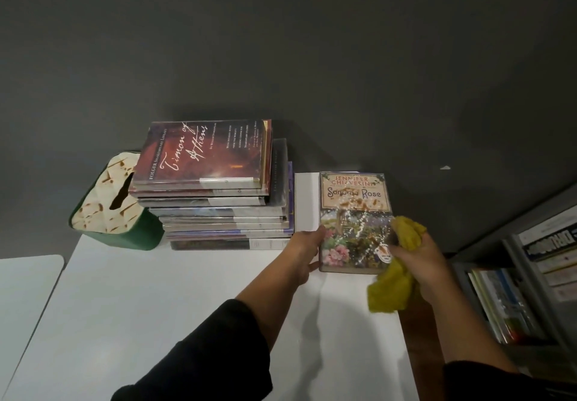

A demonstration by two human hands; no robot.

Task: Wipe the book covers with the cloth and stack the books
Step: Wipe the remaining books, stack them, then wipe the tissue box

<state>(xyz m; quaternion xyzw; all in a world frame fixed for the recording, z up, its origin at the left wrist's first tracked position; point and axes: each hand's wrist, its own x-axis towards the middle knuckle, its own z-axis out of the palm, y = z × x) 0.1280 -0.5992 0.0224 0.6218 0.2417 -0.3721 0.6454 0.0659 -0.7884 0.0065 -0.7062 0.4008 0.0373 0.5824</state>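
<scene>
A book (pixel 354 213) with flowers on its cover lies flat on the white surface (pixel 187 307), near the far right corner. Its title reads "Sonoma Rose". The cover faces up and shines in the light.

The left hand (pixel 307 252) rests at the near left edge of this book. Its fingers are mostly hidden by the back of the hand and the book, so I cannot tell if they are curled or straight. The hand touches the book's edge.

The right hand (pixel 418 263) is at the near right corner of the book. Its fingers are curled tight round a yellow cloth (pixel 396 272). Part of the cloth sticks up above the hand and touches the cover. The rest hangs down below the hand, over the edge of the surface.

To the left of this book stands a tall stack of books (pixel 224 207). They lie flat, one on top of another. The top book (pixel 203 154) is dark red and says "Timon of Athens". The stack is close to the flower book but does not touch it.

Left of the stack sits a green box (pixel 125 232) with a pale top and a slot in it. It is just beside the stack.

At the far right is a shelf (pixel 515 291) with more books standing in it. Behind everything is a dark grey wall (pixel 281 41).
</scene>
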